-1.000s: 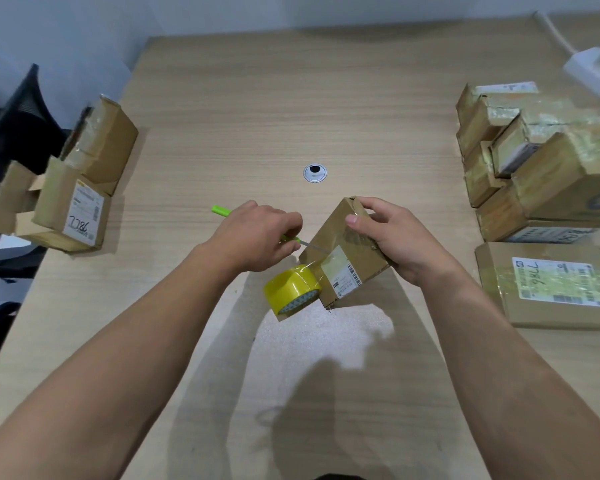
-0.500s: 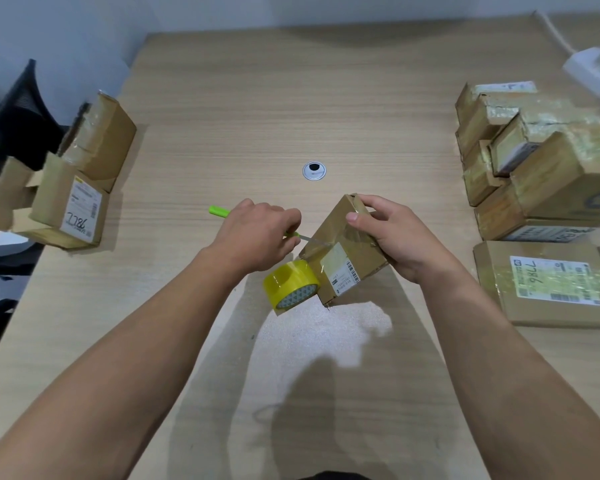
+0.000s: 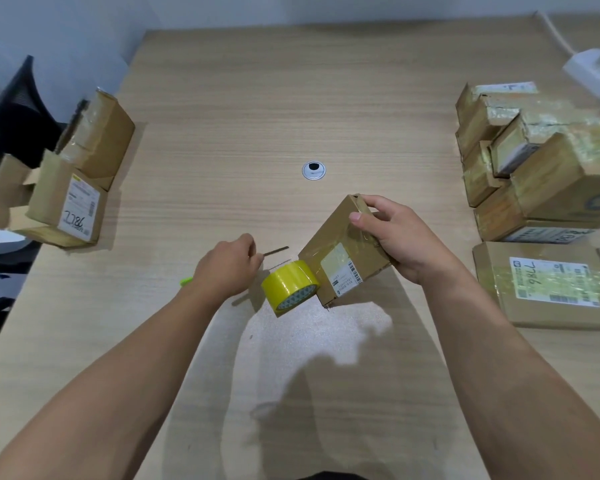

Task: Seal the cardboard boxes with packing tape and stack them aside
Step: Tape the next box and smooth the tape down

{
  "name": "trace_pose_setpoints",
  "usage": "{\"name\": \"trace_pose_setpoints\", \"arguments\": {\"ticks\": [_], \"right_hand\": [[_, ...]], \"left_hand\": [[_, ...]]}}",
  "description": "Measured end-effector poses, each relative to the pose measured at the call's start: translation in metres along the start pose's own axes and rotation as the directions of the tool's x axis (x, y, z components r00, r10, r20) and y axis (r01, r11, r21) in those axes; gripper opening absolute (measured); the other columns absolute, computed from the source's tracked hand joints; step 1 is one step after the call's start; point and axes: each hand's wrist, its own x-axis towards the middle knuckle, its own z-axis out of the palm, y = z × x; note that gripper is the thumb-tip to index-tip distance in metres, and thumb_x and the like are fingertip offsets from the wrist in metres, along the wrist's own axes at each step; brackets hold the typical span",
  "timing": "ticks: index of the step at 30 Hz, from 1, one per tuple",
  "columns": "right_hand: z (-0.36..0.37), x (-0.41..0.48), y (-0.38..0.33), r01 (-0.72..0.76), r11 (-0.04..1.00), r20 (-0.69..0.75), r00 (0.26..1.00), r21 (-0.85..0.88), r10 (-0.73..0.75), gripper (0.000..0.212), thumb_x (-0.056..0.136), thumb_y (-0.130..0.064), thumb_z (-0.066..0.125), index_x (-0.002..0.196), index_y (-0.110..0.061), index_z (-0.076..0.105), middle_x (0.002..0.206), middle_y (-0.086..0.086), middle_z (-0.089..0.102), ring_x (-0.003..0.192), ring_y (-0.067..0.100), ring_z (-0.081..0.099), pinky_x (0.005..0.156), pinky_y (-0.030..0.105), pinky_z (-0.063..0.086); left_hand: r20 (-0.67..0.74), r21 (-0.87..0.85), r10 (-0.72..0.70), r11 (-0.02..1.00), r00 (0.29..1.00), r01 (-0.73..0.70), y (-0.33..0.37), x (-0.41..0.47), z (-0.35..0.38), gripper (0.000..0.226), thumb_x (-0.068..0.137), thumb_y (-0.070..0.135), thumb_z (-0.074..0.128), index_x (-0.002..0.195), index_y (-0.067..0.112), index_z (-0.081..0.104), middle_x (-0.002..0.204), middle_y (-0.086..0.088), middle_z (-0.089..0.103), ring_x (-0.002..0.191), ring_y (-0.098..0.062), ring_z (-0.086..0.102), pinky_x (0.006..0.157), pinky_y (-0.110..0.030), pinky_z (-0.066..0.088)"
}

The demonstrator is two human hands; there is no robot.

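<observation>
From the head view, your left hand (image 3: 227,268) has drawn back to the left, fingers curled round the green-handled cutter (image 3: 277,250). Its blade is now clear of the tape it was slicing half a second ago. Your right hand (image 3: 395,237) grips the small cardboard box (image 3: 340,251) as before, tilted above the surface (image 3: 291,98), thumb on its taped face. The yellow packing tape roll (image 3: 289,287) sits against the box's lower corner. I cannot tell whether the strip is severed. If it is, press the tail down and stack the box with the sealed boxes (image 3: 534,161) on your right.
</observation>
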Motion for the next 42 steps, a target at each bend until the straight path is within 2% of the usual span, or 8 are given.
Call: {"name": "trace_pose_setpoints", "arguments": {"ticks": [4, 7, 11, 17, 30, 33, 36, 42], "right_hand": [[-0.001, 0.002, 0.001, 0.000, 1.000, -0.009, 1.000, 0.001, 0.000, 0.024, 0.097, -0.018, 0.066, 0.120, -0.024, 0.069, 0.116, 0.022, 0.069, 0.083, 0.025, 0.072, 0.073, 0.042, 0.059], [0.001, 0.002, 0.000, -0.006, 1.000, -0.008, 1.000, 0.004, 0.006, 0.025, 0.097, -0.017, 0.066, 0.121, -0.023, 0.069, 0.116, 0.022, 0.069, 0.082, 0.023, 0.072, 0.069, 0.036, 0.057], [0.002, 0.002, 0.000, -0.004, 1.000, -0.001, 1.000, -0.002, 0.004, 0.027, 0.096, -0.017, 0.066, 0.123, -0.021, 0.069, 0.115, 0.022, 0.070, 0.082, 0.023, 0.071, 0.069, 0.035, 0.057], [0.004, -0.001, -0.001, 0.003, 1.000, 0.010, 1.000, 0.002, -0.003, 0.028, 0.097, -0.016, 0.066, 0.125, -0.020, 0.067, 0.105, 0.015, 0.070, 0.080, 0.021, 0.071, 0.067, 0.033, 0.057], [0.002, -0.001, 0.000, 0.005, 1.000, 0.044, 0.999, 0.008, -0.005, 0.027, 0.096, -0.015, 0.066, 0.123, -0.020, 0.068, 0.102, 0.012, 0.070, 0.080, 0.020, 0.071, 0.068, 0.032, 0.058], [0.000, 0.000, 0.001, 0.001, 1.000, 0.018, 1.000, 0.020, -0.001, 0.028, 0.097, -0.016, 0.065, 0.124, -0.020, 0.066, 0.103, 0.012, 0.070, 0.079, 0.019, 0.071, 0.067, 0.032, 0.058], [-0.002, 0.002, 0.002, -0.002, 1.000, 0.006, 1.000, 0.025, 0.001, 0.026, 0.097, -0.017, 0.065, 0.123, -0.021, 0.067, 0.108, 0.015, 0.070, 0.081, 0.021, 0.072, 0.068, 0.034, 0.058], [-0.001, 0.005, 0.002, -0.003, 1.000, -0.008, 1.000, 0.025, 0.003, 0.022, 0.097, -0.017, 0.066, 0.118, -0.023, 0.069, 0.111, 0.017, 0.069, 0.080, 0.022, 0.071, 0.067, 0.034, 0.058]], "left_hand": [[-0.298, -0.015, 0.414, 0.899, 0.860, -0.438, 0.009, -0.017, -0.014, 0.022, 0.094, 0.042, 0.050, 0.091, 0.020, 0.053, 0.078, 0.009, 0.057, 0.072, -0.020, 0.050, 0.070, -0.035, 0.036], [-0.248, 0.154, 0.647, 0.761, 0.721, -0.631, 0.021, -0.017, -0.026, 0.026, 0.091, 0.045, 0.047, 0.091, 0.021, 0.057, 0.080, 0.009, 0.059, 0.076, -0.020, 0.054, 0.075, -0.033, 0.034], [-0.142, 0.331, 0.730, 0.672, 0.669, -0.662, 0.038, -0.009, -0.026, 0.022, 0.090, 0.043, 0.051, 0.089, 0.022, 0.059, 0.075, 0.005, 0.060, 0.076, -0.025, 0.057, 0.073, -0.035, 0.036], [-0.028, 0.424, 0.590, 0.738, 0.807, -0.525, 0.055, -0.006, -0.029, 0.020, 0.096, 0.044, 0.047, 0.098, 0.026, 0.054, 0.094, 0.005, 0.066, 0.094, -0.023, 0.057, 0.084, -0.036, 0.036], [-0.146, 0.403, 0.415, 0.854, 0.898, -0.329, 0.040, 0.003, -0.039, 0.018, 0.095, 0.038, 0.051, 0.096, 0.020, 0.054, 0.093, -0.003, 0.067, 0.092, -0.031, 0.059, 0.080, -0.038, 0.035], [-0.212, 0.159, 0.207, 0.972, 0.955, -0.175, 0.014, 0.003, -0.030, 0.019, 0.095, 0.036, 0.057, 0.091, 0.020, 0.047, 0.080, 0.000, 0.058, 0.078, -0.029, 0.051, 0.070, -0.036, 0.033], [-0.075, -0.031, -0.103, 0.994, 0.992, 0.101, -0.016, 0.002, 0.000, 0.021, 0.097, 0.036, 0.056, 0.097, 0.017, 0.047, 0.088, -0.007, 0.060, 0.082, -0.030, 0.053, 0.069, -0.037, 0.042], [0.072, 0.003, -0.234, 0.972, 0.970, 0.234, -0.044, -0.018, 0.066, 0.009, 0.100, 0.017, 0.048, 0.093, 0.012, 0.050, 0.099, -0.014, 0.062, 0.084, -0.030, 0.053, 0.069, -0.035, 0.041]]}}
